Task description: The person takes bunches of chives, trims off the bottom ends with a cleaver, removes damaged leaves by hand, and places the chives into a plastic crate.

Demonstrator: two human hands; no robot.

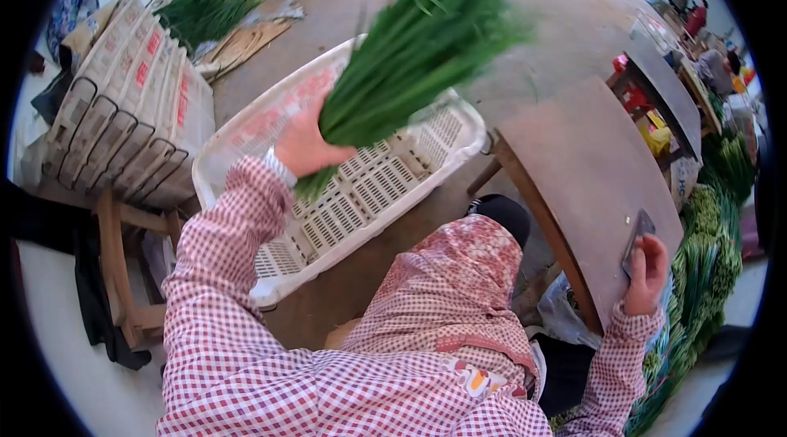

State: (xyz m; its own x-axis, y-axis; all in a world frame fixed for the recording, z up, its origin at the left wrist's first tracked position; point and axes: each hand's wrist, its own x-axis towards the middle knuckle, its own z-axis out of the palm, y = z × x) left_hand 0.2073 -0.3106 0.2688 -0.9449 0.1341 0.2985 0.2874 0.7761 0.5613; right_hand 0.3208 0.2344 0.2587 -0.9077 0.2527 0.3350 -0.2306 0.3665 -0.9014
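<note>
My left hand [307, 142] is closed around the lower end of a bunch of long green chives [410, 60], whose far ends are smeared by motion. It holds them over a white plastic basket [361, 206] with slotted sides and bottom. At the right, my right hand [648, 273] is by the edge of a brown-topped table [574, 158]. Its fingers are pinched at a dark, flat, blade-like piece [637, 238]; the exact kind is hard to make out. A small pale bit [627, 220] lies beside that piece on the tabletop.
Stacked white baskets [123, 101] with dark wire handles stand at the left on a wooden stand [119, 273]. More green stalks [213, 6] lie at the back left. Piles of green stalks [697, 273] flank the table's right side. Other people are in the far right background.
</note>
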